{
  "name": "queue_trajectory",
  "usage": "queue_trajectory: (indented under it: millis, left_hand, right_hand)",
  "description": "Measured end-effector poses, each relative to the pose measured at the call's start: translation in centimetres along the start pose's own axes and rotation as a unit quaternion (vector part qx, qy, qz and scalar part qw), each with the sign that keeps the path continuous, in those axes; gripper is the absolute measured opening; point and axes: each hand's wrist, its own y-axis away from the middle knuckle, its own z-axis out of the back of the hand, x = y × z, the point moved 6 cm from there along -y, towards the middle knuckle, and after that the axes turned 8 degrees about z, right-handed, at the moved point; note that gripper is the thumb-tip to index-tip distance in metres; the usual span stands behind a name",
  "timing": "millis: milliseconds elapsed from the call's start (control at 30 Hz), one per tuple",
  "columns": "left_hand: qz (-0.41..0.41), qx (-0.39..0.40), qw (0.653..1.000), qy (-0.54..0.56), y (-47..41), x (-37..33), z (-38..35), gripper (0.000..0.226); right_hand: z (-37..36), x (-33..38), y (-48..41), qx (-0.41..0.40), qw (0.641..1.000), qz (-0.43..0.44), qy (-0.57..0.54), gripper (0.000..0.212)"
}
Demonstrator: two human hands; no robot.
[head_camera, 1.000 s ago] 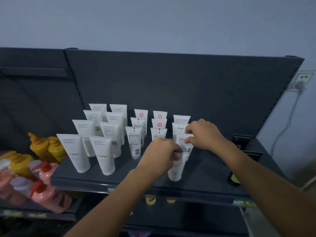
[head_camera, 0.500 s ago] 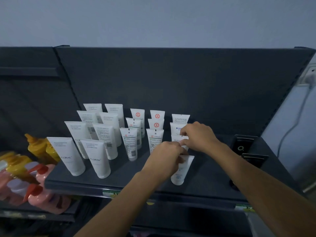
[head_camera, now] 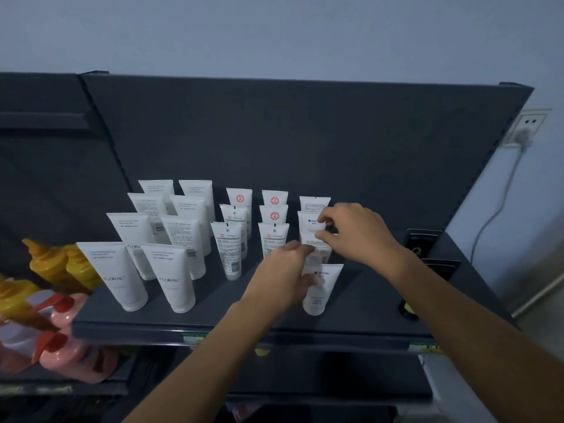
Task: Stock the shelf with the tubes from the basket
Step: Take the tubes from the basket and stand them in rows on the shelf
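White tubes [head_camera: 171, 279] stand cap-down in rows on the dark grey shelf [head_camera: 213, 326]. In the rightmost column the front tube [head_camera: 320, 293], with blue print, stands near the shelf's front. My left hand [head_camera: 283, 279] lies against this tube, and its fingertips pinch the top of the tube behind it [head_camera: 317, 253]. My right hand [head_camera: 357, 232] pinches that same tube's flat top edge from the right. Two more tubes [head_camera: 314, 204] of this column stand further back. The basket is out of view.
Yellow bottles [head_camera: 52, 264] and pink bottles [head_camera: 70, 355] crowd a lower shelf at the left. Black boxes [head_camera: 424, 242] stand at the shelf's right end, with a small dark bottle [head_camera: 407, 309] by the front edge. A wall socket [head_camera: 528, 126] with a cable is at the right.
Both hands stay at the rightmost column. My left hand has slid off the front tube's body, and its fingertips have risen to the tube behind. The view has shifted slightly.
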Motion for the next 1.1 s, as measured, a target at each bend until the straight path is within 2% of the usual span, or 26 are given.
queue_trajectory:
  millis: [167, 300, 433, 567, 700, 833, 967, 1033, 1100]
  left_hand:
    - [0.028, -0.02, 0.999, 0.005, 2.5, 4.5, 3.1, 0.05]
    - [0.035, -0.025, 0.999, -0.007, 5.7, 9.5, 6.5, 0.038]
    - [0.035, 0.002, 0.999, -0.011, 9.7, 14.9, 9.4, 0.031]
    - [0.036, 0.059, 0.998, -0.009, 15.1, 20.3, 9.1, 0.024]
    - [0.075, 0.157, 0.984, -0.027, 21.5, 27.2, 4.2, 0.024]
    - [0.138, 0.264, 0.955, -0.019, 28.8, 32.8, -3.3, 0.017]
    - [0.184, 0.347, 0.92, -0.003, 35.2, 36.8, -12.8, 0.041]
    - [0.201, 0.379, 0.903, -0.012, 37.7, 38.4, -17.3, 0.031]
    - [0.201, 0.399, 0.894, -0.019, 39.5, 39.6, -21.5, 0.031]
  right_hand:
    - [2.1, 4.5, 1.8, -0.033, 0.999, 0.009, -0.009, 0.023]
    - [1.7, 9.8, 3.0, -0.036, 0.999, 0.02, -0.011, 0.017]
    - [-0.3, 16.0, 4.7, -0.053, 0.997, 0.04, -0.033, 0.016]
    - [-5.8, 21.9, 7.1, -0.007, 0.997, 0.025, -0.071, 0.019]
    - [-14.7, 26.3, 11.1, 0.065, 0.99, -0.007, -0.125, 0.016]
    - [-24.6, 29.2, 16.3, 0.165, 0.972, -0.041, -0.159, 0.02]
    - [-34.6, 30.4, 21.8, 0.272, 0.943, -0.077, -0.173, 0.028]
    - [-39.6, 30.3, 24.3, 0.333, 0.926, -0.08, -0.16, 0.035]
    - [-43.8, 30.1, 26.4, 0.387, 0.907, -0.085, -0.141, 0.039]
